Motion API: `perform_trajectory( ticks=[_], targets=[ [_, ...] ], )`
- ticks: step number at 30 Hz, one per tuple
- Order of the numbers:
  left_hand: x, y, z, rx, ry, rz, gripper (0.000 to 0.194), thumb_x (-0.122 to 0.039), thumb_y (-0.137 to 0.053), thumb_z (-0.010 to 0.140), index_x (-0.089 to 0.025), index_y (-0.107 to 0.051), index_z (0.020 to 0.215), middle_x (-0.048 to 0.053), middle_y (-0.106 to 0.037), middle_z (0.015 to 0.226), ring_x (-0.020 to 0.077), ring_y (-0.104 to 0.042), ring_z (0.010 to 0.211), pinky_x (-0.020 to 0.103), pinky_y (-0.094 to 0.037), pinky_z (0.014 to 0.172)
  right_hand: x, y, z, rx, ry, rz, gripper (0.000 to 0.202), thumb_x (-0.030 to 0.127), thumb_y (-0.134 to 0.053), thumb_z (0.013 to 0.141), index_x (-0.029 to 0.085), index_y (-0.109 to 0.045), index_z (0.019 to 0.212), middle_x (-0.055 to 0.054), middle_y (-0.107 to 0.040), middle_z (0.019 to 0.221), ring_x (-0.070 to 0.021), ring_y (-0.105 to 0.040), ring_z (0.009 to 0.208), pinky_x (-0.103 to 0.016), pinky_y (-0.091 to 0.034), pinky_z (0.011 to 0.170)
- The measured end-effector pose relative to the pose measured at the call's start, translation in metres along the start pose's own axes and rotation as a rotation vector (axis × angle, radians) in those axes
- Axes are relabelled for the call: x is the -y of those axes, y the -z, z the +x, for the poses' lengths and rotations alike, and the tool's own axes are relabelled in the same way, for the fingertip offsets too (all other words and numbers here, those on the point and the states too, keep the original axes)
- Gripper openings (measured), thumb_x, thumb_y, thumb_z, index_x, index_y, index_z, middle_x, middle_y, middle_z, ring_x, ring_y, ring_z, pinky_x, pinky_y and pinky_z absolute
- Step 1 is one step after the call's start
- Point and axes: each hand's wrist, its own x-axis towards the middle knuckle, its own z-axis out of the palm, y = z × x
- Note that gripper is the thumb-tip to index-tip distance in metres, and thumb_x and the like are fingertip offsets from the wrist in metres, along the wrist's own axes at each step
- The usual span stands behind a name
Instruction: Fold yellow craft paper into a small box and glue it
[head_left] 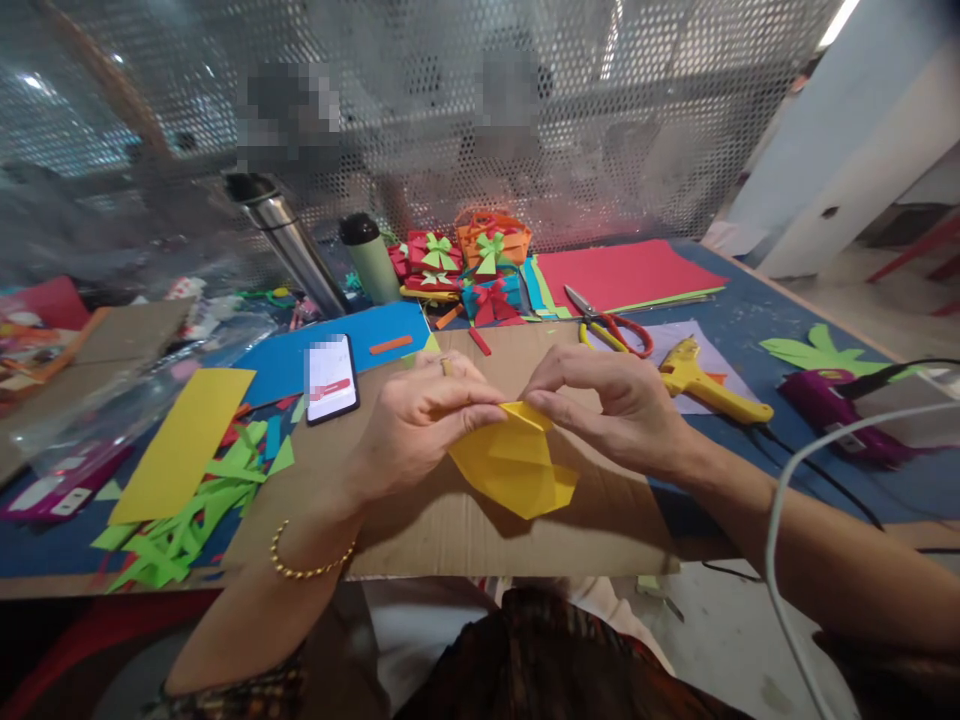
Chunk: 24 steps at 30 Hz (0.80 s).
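Note:
A folded piece of yellow paper (514, 465) is held up over the brown cardboard sheet (420, 540). My left hand (427, 410) pinches its upper left edge between thumb and fingers. At the upper right edge, my right hand (607, 405) grips a folded flap the same way. The paper hangs below both hands, with a creased tab sticking out at its lower right. Fingertips partly hide the top fold. Just behind my right hand lie scissors (615, 335) with red and yellow handles, and a yellow glue gun (709, 385) rests to its right.
A phone (331, 380), yellow paper (184, 445) and green scraps (195, 515) lie left. Small decorated paper boxes (491, 298), a steel flask (292, 245) and a green bottle (370, 258) stand behind. Red sheets (637, 275) are at back right; a white cable (780, 500) crosses my right forearm.

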Motion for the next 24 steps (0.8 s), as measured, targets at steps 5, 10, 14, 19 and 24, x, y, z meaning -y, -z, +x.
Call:
perform_trajectory(
  ticks=[5,10,14,19,24],
  targets=[
    [0.0011,0.0003,0.0006,-0.018,-0.037,-0.042,0.013,-0.035,-0.075,0.092,-0.026,-0.083,0.089,0.003,-0.077,0.078,0.0181,-0.065,0.079,0.035,-0.049,0.074,-0.0004,0.0003,0.0004,0.012,-0.002,0.009,0.016,0.021,-0.066,0.096,0.018,-0.067,0.081,-0.001,-0.071,0.073,-0.0118,-0.063,0.069,-0.027,-0.049,0.067],
    [0.0036,-0.0034,0.0015,-0.043,-0.054,-0.077,0.012,-0.032,-0.075,0.092,-0.023,-0.083,0.087,0.002,-0.075,0.075,0.0159,-0.065,0.073,0.031,-0.049,0.069,-0.0014,-0.0012,-0.0005,0.006,0.024,-0.045,0.016,0.020,-0.068,0.095,0.019,-0.066,0.079,-0.001,-0.071,0.073,-0.0119,-0.063,0.067,-0.028,-0.048,0.066],
    [0.0012,-0.0056,0.0000,-0.048,-0.014,-0.003,0.012,-0.027,-0.074,0.093,-0.022,-0.082,0.084,0.001,-0.074,0.073,0.0151,-0.064,0.071,0.032,-0.046,0.068,-0.0024,-0.0028,-0.0017,-0.011,0.093,-0.106,0.015,0.018,-0.069,0.094,0.018,-0.066,0.080,-0.002,-0.072,0.074,-0.0124,-0.063,0.069,-0.029,-0.047,0.067],
    [-0.0025,-0.0062,-0.0008,-0.060,-0.002,0.086,0.020,-0.030,-0.068,0.097,-0.022,-0.079,0.082,0.000,-0.073,0.074,0.0154,-0.063,0.071,0.035,-0.044,0.073,-0.0037,-0.0021,-0.0031,-0.003,0.119,-0.140,0.017,0.020,-0.067,0.096,0.018,-0.065,0.079,-0.002,-0.072,0.076,-0.0122,-0.063,0.069,-0.030,-0.046,0.068],
    [-0.0014,-0.0039,0.0014,-0.030,-0.055,0.104,0.020,-0.028,-0.067,0.097,-0.021,-0.075,0.079,-0.001,-0.074,0.073,0.0144,-0.063,0.068,0.036,-0.044,0.074,-0.0023,0.0002,-0.0041,0.055,0.068,-0.129,0.026,0.025,-0.055,0.104,0.017,-0.065,0.081,-0.002,-0.068,0.077,-0.0117,-0.060,0.069,-0.029,-0.044,0.068]
  ],
)
